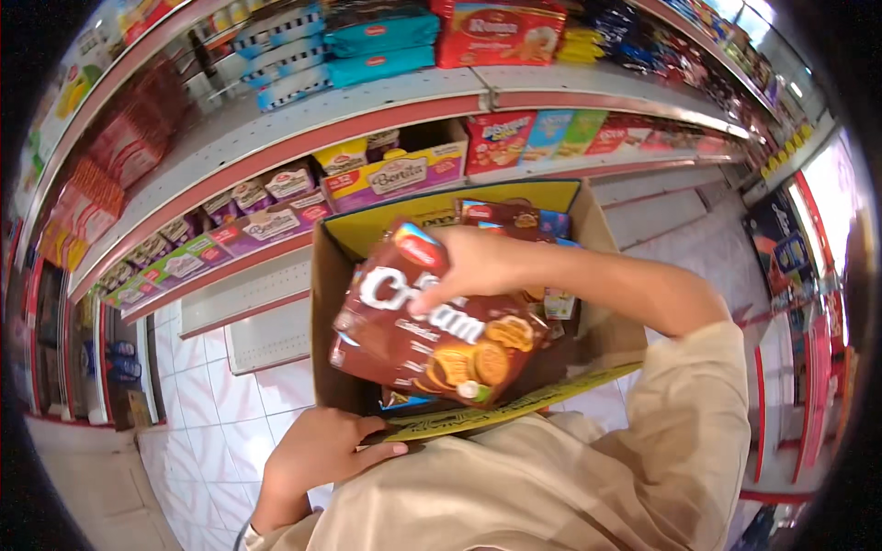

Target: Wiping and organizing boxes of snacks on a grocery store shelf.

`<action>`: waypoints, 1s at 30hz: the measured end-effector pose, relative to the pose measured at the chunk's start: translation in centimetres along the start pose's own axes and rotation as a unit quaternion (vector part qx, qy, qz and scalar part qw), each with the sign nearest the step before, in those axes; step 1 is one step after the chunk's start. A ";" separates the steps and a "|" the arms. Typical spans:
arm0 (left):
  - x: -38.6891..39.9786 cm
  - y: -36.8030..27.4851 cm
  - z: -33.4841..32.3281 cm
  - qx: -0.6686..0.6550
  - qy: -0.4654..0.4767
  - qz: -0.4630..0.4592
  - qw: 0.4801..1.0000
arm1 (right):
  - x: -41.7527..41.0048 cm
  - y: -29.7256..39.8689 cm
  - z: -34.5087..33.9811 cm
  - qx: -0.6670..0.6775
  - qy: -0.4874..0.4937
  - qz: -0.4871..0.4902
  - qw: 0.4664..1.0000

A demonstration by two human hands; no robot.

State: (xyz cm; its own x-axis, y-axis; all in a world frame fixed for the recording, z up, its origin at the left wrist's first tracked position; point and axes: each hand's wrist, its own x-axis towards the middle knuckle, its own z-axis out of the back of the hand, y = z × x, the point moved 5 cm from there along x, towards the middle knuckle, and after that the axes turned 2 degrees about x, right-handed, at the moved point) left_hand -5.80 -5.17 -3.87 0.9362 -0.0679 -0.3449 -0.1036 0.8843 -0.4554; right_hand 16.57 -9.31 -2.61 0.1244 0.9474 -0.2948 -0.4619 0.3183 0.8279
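My right hand (468,265) grips a brown packet of cream biscuits (441,330) by its upper part. The packet is tilted inside the mouth of an open cardboard box (620,275), its printed front facing up. Behind it, partly hidden by my forearm, more brown biscuit packets (499,212) lie in the box. My left hand (327,448) holds the near left rim of the box, thumb outside and fingers over the edge. The yellow near flap (482,420) of the box rests against my shirt.
Beyond the box, a shelf (413,96) carries teal biscuit packs (382,52) and a red biscuit pack (503,34). The shelf below holds display cartons (396,179) of wafers and upright biscuit boxes (499,141). Lower perforated shelf boards (269,330) stand above the tiled floor (213,413).
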 end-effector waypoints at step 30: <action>8.1 -4.7 12.3 0.077 -0.215 -0.213 0.950 | -9.8 -3.9 1.5 -0.242 -0.093 0.120 0.958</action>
State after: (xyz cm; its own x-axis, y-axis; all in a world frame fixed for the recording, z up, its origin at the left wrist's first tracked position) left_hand 6.42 -4.19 5.55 0.9364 -0.2692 0.2252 0.3347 0.8782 -0.3417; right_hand 18.47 -19.77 -2.23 0.0975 0.9952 0.0038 -0.8442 0.0806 0.5300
